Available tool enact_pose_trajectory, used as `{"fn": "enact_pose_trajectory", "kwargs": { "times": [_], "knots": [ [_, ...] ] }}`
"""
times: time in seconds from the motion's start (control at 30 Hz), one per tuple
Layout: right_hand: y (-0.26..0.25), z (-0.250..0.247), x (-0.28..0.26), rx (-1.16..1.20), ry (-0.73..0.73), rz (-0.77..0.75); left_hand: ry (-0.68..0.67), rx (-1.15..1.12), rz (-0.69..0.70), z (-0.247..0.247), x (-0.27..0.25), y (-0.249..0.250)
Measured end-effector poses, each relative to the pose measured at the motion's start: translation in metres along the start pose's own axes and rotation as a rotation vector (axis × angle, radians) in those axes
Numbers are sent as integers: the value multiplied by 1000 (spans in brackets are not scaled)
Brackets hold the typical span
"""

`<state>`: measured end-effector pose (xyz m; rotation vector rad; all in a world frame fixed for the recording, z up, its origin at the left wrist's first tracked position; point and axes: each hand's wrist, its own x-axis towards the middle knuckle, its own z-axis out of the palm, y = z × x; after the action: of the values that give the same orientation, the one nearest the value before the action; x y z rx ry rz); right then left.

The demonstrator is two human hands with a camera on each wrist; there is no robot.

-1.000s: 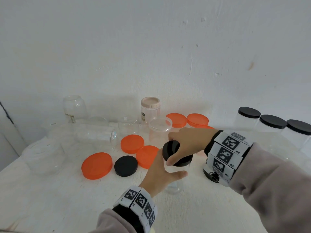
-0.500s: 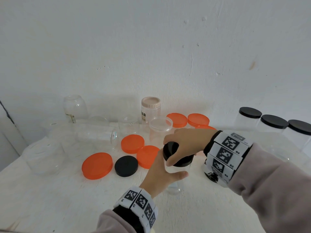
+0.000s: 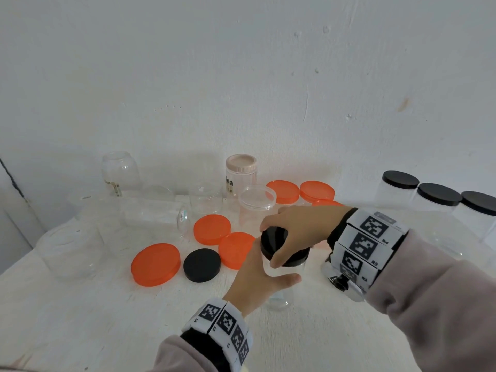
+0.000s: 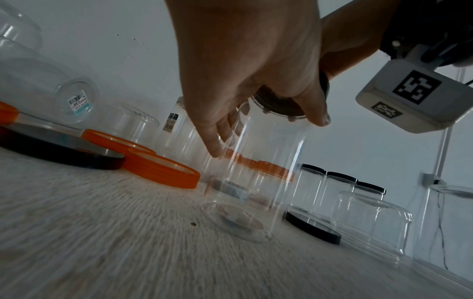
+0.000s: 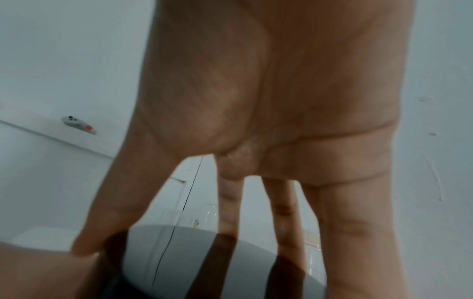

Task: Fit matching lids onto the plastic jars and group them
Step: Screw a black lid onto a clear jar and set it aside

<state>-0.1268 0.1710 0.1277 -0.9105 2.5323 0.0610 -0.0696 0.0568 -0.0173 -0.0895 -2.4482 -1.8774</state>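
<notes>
Between both hands stands the clear cylindrical plastic jar [image 3: 279, 288]: left hand [image 3: 255, 283] wraps its wall, right hand [image 3: 298, 232] grips its round black lid [image 3: 276, 241].

Head cam: high, looking down across counter [image 3: 80, 318] toward back wall. L wrist cam: low, near counter. R wrist cam: close above black lid [image 5: 230, 263]. All share lid.

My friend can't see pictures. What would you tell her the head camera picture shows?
A right hand grips a black lid on top of a clear jar that the left hand holds on a white table. Loose orange lids and empty jars lie behind; three black-lidded jars stand at right.
</notes>
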Motion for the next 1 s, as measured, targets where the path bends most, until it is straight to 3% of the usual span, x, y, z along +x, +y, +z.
{"fn": "enact_pose_trajectory", "kwargs": {
  "times": [0.13, 0.23, 0.37, 0.5, 0.73, 0.9, 1.0],
  "knots": [
    [0, 4, 3, -28, 55, 60, -9, -18, 13, 0, 0, -1],
    [0, 0, 2, -18, -37, 70, -5, -12, 9, 0, 0, -1],
    [-2, -8, -1, -31, -101, -30, -2, 1, 14, 0, -1, 1],
    [-1, -7, 1, -21, -52, -64, -4, 10, 10, 0, -1, 1],
    [-2, 2, 5, -66, 52, 57, -14, -13, 10, 0, -2, 1],
    [0, -5, 1, -40, -86, 23, 0, -2, 10, 0, -2, 3],
    [1, -7, -1, -59, -84, -20, 5, 18, 14, 1, -2, 3]
  ]
}}
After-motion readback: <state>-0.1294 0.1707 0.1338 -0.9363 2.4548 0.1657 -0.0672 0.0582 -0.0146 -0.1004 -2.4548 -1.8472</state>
